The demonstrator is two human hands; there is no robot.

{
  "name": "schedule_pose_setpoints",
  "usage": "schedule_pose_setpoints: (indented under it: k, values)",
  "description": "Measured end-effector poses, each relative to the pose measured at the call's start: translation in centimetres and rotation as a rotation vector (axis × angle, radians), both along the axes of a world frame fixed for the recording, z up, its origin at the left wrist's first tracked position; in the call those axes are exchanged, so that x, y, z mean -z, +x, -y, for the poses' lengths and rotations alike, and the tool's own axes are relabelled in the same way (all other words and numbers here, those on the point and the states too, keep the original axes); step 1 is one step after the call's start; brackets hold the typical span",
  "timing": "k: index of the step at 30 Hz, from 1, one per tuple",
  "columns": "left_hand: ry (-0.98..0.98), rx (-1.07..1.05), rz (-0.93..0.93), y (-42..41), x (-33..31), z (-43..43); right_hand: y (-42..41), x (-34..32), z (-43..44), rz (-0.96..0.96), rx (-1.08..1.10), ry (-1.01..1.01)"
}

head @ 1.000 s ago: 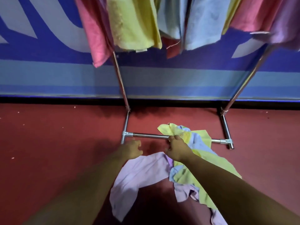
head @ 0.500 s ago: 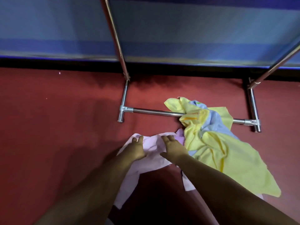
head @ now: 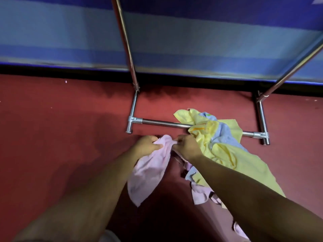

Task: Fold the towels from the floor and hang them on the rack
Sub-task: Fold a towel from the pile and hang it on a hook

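Grip replaces flat touch: left hand [head: 147, 146] and right hand [head: 188, 148] now clutch the pink towel [head: 148, 173] at its bunched edge.

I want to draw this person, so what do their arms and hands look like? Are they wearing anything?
Draw them bare. The left hand and right hand have no gloves, and no rings show. The left forearm and right forearm are uncovered as far as the picture reaches: no sleeves, watch or bracelets in sight.
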State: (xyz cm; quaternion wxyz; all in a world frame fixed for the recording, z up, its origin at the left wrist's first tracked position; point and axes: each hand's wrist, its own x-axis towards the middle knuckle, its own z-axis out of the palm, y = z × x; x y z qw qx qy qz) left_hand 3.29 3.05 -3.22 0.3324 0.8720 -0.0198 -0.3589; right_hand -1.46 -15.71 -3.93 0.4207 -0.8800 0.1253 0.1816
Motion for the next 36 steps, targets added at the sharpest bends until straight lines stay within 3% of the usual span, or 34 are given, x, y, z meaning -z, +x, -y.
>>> schedule_pose_setpoints:
  k: [10, 17, 20, 24, 28, 32, 36]
  values:
    - [-0.450, -0.187, 0.214, 0.0, -23.2, 2.4, -0.1, -21.5, 1.8, 0.384, 0.192, 0.287]
    - [-0.486, -0.169, 0.585, -6.9, -36.7, 2.5, -7.6, -35.5, 1.5, 0.526, 0.209, 0.416]
    - [-0.508, -0.106, 0.630, -10.1, -38.2, 2.2, -10.5, -37.6, 1.2, 0.464, 0.186, 0.488]
    - [-0.591, -0.052, 0.654, -12.9, -37.1, 2.1, -13.3, -37.5, 1.0, 0.331, 0.191, 0.796]
    - [-0.583, 0.104, 0.624, -13.6, -36.8, 2.3, -14.4, -36.9, 1.9, 0.396, -0.046, 0.546]
    - [-0.600, 0.109, 0.635, -13.6, -37.0, 2.3, -14.3, -37.6, 2.6, 0.474, -0.018, 0.451]
    - [-0.446, 0.150, 0.553, -13.1, -37.0, 1.3, -13.9, -38.4, 3.1, 0.548, 0.124, 0.437]
